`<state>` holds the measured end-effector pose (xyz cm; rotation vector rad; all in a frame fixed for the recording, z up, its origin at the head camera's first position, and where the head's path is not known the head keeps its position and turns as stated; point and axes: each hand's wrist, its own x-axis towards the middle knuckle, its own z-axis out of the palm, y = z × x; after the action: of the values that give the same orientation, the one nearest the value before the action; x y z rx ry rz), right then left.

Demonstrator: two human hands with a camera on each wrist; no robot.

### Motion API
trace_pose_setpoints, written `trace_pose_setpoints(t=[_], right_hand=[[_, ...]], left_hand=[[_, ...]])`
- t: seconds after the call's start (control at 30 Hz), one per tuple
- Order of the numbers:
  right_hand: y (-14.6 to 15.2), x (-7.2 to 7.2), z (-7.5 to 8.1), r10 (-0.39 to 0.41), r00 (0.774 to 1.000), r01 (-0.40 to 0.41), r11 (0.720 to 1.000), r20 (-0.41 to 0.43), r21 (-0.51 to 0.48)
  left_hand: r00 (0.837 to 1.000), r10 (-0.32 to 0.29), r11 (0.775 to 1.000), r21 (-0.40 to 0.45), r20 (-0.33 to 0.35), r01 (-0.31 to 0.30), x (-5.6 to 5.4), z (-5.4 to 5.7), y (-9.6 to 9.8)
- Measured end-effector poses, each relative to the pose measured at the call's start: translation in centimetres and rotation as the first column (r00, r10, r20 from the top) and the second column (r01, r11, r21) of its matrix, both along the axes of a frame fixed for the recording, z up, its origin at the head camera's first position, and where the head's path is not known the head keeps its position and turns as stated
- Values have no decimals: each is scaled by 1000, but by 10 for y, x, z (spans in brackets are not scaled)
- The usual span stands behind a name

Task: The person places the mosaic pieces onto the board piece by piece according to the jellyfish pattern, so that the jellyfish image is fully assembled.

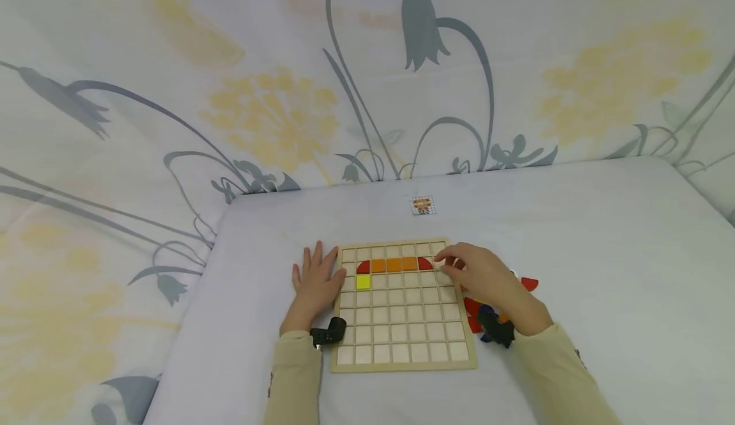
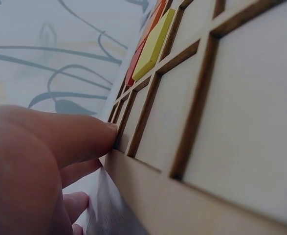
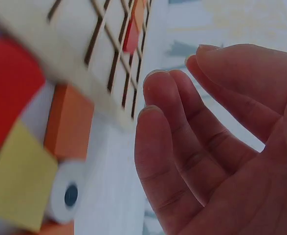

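A wooden grid board [image 1: 402, 367] lies on the white-covered table. In its second row sit a red quarter-round tile [image 1: 363, 268], several orange square tiles [image 1: 393, 265] and another red quarter-round tile [image 1: 425, 263]. Below the left red one is a yellow square tile [image 1: 363, 282]. My left hand [image 1: 316, 284] lies with spread fingers beside the board, its thumb touching the left edge. Over the board's upper right edge hovers my right hand [image 1: 482, 275], near the right red tile. Its fingers [image 3: 155, 152] are loosely bent with nothing between them.
Loose tiles [image 1: 473, 315] in several colours lie right of the board, partly hidden under the right forearm. Among them are an orange block [image 3: 74, 122] and a white round piece with a black dot [image 3: 67, 191]. A small picture card [image 1: 423, 205] lies beyond the board.
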<state>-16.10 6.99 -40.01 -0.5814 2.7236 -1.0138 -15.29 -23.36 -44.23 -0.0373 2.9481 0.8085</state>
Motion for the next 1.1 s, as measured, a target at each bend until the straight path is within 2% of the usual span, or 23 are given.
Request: trace_pose_setpoints(t=[0.23,0.63,0.8,1.1], right_hand=[[28,-5,-1,-67,996,67,998,51,4],[48,-8,-8,-34,992,19,992,122,122],[52,-11,-11,-56,984,28,986,167,164],[45,-11,-10,-105,979,63,971,174,231]], left_hand=[[1000,2,1000,7,-5,-2,3,-1,0],[1000,-11,1000,19,-2,11,5,4,2],[1000,-4,1000,12,1,4,3,5,2],[1000,-4,1000,-6,-4,4,2,3,0]])
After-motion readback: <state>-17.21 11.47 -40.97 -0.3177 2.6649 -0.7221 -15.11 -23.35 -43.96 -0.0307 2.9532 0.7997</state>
